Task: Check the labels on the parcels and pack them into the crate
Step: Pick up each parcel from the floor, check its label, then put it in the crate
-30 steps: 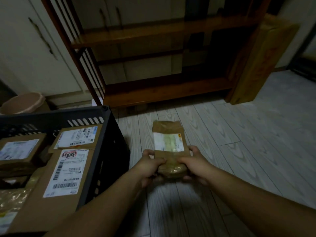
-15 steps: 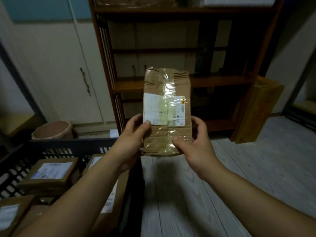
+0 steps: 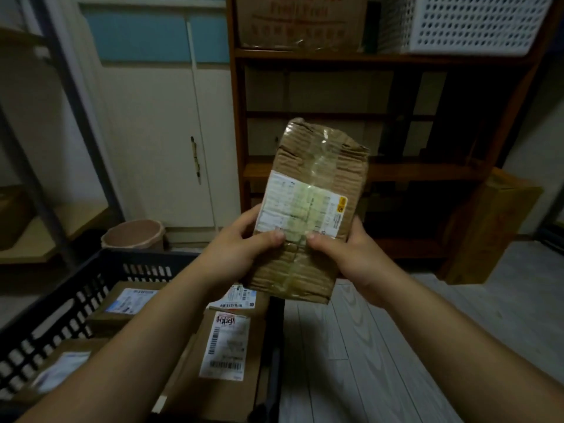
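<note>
A: Hands?
B: Both busy. Left hand [image 3: 241,254] grips the left edge of the held parcel [image 3: 317,166], thumb pressed on the face at the bottom of its label [image 3: 300,213]. Right hand [image 3: 348,257] grips the right edge, thumb on the face just beside the left thumb. The other fingers go behind the parcel, hidden.
A: Pose?
B: In the air, upright, top tilted toward 1 o'clock, label side to the camera. Cardboard is creased, and clear tape runs down the middle over the label. Print is too blurred to read.
A: Crate?
B: Dark slotted crate [image 3: 91,285] sits low at 7 o'clock from the held parcel. The parcel's lower left corner overlaps the crate's right rim in view. Can't tell contact.
A: Contents?
B: 4 parcels visible, all label up. Big parcel [image 3: 225,346] lies along the right wall, barcodes showing. Far-right parcel [image 3: 238,297] is at its 12 o'clock, partly behind the left wrist. Far-left parcel [image 3: 131,300] is at 10 o'clock. Near-left parcel [image 3: 61,370] is at 9 o'clock, partly under the left forearm.
A: Surroundings?
B: Wooden shelf unit [image 3: 396,172] stands behind the held parcel, with a white basket [image 3: 476,22] on top at 1 o'clock and a cardboard box [image 3: 302,19] at 12 o'clock. Pink bin [image 3: 134,235] is at 9 o'clock from the hands, beyond the crate. Tall carton [image 3: 488,227] is at 3 o'clock. Plank floor [image 3: 381,346] lies below.
</note>
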Tool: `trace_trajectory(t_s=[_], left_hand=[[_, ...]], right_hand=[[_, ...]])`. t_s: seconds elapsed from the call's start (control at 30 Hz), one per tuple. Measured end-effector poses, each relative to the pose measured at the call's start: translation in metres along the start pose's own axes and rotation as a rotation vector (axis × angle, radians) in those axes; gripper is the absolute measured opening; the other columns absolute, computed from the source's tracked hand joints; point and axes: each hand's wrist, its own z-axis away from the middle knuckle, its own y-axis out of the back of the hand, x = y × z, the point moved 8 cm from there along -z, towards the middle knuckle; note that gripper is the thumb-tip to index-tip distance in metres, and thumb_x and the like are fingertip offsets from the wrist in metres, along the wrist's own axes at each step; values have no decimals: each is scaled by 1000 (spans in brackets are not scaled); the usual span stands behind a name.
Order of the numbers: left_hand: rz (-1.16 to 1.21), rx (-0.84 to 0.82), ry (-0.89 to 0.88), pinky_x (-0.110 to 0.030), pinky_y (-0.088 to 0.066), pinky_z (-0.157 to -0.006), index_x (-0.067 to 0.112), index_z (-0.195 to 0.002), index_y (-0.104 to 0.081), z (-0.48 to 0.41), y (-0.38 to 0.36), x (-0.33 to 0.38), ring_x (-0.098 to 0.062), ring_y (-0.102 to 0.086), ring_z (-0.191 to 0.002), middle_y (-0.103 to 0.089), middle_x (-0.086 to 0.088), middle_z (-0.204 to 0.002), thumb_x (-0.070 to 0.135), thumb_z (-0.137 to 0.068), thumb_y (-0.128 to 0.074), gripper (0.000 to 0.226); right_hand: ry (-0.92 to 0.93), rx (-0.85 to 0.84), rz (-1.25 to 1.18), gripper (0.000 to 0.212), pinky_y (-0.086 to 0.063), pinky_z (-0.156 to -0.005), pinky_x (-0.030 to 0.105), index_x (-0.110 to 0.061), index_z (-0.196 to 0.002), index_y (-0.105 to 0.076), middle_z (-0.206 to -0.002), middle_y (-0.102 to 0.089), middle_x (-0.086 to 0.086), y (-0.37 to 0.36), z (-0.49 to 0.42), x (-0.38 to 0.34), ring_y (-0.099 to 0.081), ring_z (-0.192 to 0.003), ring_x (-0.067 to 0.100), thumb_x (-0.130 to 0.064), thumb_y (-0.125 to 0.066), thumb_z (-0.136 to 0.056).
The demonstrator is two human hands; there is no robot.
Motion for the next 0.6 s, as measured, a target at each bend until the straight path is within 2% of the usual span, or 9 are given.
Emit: trace_trajectory(t_s=[0.07, 0.13, 0.23, 0.27, 0.33, 0.4, 0.5, 0.6], left_hand=[[-44, -4, 35, -29, -56, -71, 54, -107, -60, 3, 1, -5, -14, -69, -95, -69, 12, -107, 47, -68, -74, 42], [-44, 34, 70, -32, -56, -72, 50, -108, -62, 4, 3, -7, -16, -69, -93, -70, 7, -107, 51, -64, -75, 47], [73, 159, 88, -35, -54, -71, 34, -123, -53, 3, 12, -10, -25, -63, -101, -59, -6, -121, 53, -56, -73, 73], [120, 154, 109, -36, -55, -71, 33, -129, -46, 2, 12, -12, -26, -61, -103, -55, -6, -123, 53, -54, -76, 83], [131, 73, 156, -41, -55, -73, 43, -130, -35, 1, -1, -16, -29, -60, -106, -54, -3, -124, 49, -46, -80, 95], [111, 56, 168, -47, -55, -79, 45, -131, -30, -1, -14, -21, -29, -62, -106, -57, -3, -124, 40, -49, -82, 97], [258, 154, 157, -49, -55, -80, 38, -136, -29, -8, -19, -30, -31, -67, -99, -60, -11, -123, 20, -64, -76, 88], [296, 194, 124, -42, -57, -73, 34, -133, -34, -10, -6, -27, -30, -69, -95, -61, -13, -120, 8, -77, -68, 70]], right_hand=[[-17, 47, -68, 58, -58, -62, 34, -36, -120, -41, -105, -69, -6, 11, 1, 0, -70, -85, 12, -24, -76, -75], [-30, 72, -171, 51, -58, -61, 42, -34, -117, -44, -104, -70, 0, 19, 2, 1, -71, -85, 19, -18, -73, -78], [-68, 128, -305, 44, -57, -63, 51, -26, -123, -46, -102, -72, 5, 28, 3, 4, -71, -85, 26, -18, -66, -85], [-78, 154, -353, 43, -57, -66, 53, -23, -125, -46, -102, -72, 7, 31, 2, 5, -71, -86, 27, -19, -64, -87], [-87, 196, -438, 45, -57, -72, 53, -19, -129, -46, -106, -71, 8, 34, 0, 4, -70, -91, 28, -22, -63, -88], [-74, 210, -454, 49, -58, -70, 50, -16, -131, -44, -107, -71, 9, 33, 0, 4, -70, -92, 27, -23, -64, -87], [-55, 250, -392, 52, -58, -66, 44, -16, -129, -41, -101, -72, 6, 35, -1, 7, -71, -88, 24, -24, -67, -84], [-33, 423, -341, 77, -57, -75, 45, -24, -140, -28, -116, -65, 6, 61, -3, 4, -70, -91, 25, -31, -73, -78]])
